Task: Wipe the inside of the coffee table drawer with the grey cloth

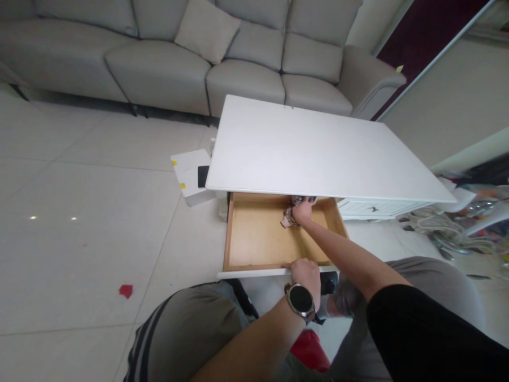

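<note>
Drawer (258,239) front gripped by left hand (305,275); right hand (303,210) clutches patterned cloth (289,216) at 12 o'clock; shutting could pinch those fingers.

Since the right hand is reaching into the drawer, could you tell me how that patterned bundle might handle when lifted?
The patterned bundle looks crumpled under the right hand, so it is probably soft and floppy. It seems light, and unlikely to roll in the drawer.
</note>
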`<state>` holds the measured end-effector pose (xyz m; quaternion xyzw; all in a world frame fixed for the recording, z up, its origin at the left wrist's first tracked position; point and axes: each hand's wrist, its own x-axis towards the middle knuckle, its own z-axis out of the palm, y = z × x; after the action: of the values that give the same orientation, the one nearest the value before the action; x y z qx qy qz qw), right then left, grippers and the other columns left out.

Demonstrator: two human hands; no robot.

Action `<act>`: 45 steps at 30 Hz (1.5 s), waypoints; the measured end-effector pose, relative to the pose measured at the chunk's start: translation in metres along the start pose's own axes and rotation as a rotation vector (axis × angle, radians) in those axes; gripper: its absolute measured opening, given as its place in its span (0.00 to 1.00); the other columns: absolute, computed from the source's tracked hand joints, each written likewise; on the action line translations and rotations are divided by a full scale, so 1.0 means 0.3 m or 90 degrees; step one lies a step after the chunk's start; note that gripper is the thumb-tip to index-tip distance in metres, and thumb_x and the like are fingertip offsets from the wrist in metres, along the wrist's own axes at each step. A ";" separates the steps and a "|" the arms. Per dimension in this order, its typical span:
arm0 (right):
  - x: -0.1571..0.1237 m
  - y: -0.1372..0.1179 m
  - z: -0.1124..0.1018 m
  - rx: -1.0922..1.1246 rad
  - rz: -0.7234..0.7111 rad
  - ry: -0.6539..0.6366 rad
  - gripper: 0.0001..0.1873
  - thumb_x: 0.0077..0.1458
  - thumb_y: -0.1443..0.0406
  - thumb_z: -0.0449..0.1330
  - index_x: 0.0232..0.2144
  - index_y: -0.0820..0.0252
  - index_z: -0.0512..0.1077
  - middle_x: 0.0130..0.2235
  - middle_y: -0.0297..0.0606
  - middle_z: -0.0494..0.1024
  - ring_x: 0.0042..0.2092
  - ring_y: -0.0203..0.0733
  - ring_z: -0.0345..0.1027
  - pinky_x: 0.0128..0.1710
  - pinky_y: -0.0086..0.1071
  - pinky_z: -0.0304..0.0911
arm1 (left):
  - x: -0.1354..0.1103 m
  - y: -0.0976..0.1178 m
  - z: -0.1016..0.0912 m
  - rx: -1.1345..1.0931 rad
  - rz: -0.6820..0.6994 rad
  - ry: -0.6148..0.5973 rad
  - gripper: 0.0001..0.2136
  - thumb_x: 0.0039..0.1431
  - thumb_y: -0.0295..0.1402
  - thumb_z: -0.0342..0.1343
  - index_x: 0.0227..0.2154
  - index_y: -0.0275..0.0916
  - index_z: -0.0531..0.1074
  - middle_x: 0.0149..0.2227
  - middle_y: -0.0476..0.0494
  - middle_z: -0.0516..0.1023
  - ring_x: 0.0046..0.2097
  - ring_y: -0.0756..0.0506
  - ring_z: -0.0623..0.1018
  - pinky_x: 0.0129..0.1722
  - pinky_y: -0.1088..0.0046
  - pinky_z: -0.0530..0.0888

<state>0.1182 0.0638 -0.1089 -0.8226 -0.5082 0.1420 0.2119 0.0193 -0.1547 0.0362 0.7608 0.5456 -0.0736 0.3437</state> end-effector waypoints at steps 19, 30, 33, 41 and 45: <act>0.106 0.110 0.022 0.110 0.226 0.134 0.54 0.50 0.68 0.60 0.75 0.61 0.42 0.54 0.60 0.78 0.54 0.62 0.76 0.55 0.53 0.69 | 0.016 -0.006 0.018 0.044 0.048 -0.010 0.20 0.68 0.18 0.44 0.50 0.32 0.80 0.43 0.30 0.83 0.48 0.37 0.83 0.43 0.62 0.78; -0.020 0.042 0.117 0.091 0.108 0.139 0.52 0.52 0.61 0.61 0.74 0.62 0.42 0.53 0.55 0.79 0.51 0.59 0.78 0.55 0.50 0.70 | 0.018 -0.001 0.011 0.057 0.044 -0.018 0.19 0.68 0.19 0.45 0.52 0.33 0.79 0.45 0.31 0.84 0.49 0.36 0.83 0.42 0.62 0.77; -0.031 0.056 0.115 0.081 0.066 0.147 0.51 0.53 0.60 0.60 0.73 0.64 0.43 0.55 0.55 0.78 0.53 0.58 0.76 0.57 0.48 0.68 | 0.023 0.003 0.004 0.050 0.026 -0.043 0.21 0.68 0.18 0.44 0.53 0.35 0.79 0.46 0.32 0.84 0.49 0.37 0.83 0.44 0.62 0.78; -0.039 0.071 0.111 0.071 0.037 0.145 0.51 0.54 0.59 0.60 0.74 0.62 0.42 0.59 0.53 0.76 0.55 0.56 0.75 0.59 0.46 0.66 | 0.039 0.004 0.016 0.048 0.016 -0.048 0.21 0.68 0.18 0.44 0.53 0.35 0.79 0.48 0.31 0.84 0.50 0.35 0.83 0.45 0.59 0.79; -0.040 0.076 0.110 0.084 0.026 0.147 0.51 0.54 0.60 0.60 0.73 0.64 0.43 0.60 0.55 0.75 0.57 0.56 0.73 0.60 0.47 0.66 | 0.037 0.005 0.007 0.043 0.014 -0.061 0.21 0.68 0.18 0.43 0.53 0.35 0.79 0.48 0.31 0.84 0.49 0.35 0.83 0.44 0.57 0.79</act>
<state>0.1157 0.0510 -0.1486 -0.8279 -0.4534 0.0839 0.3193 0.0255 -0.1476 0.0299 0.7734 0.5177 -0.1246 0.3439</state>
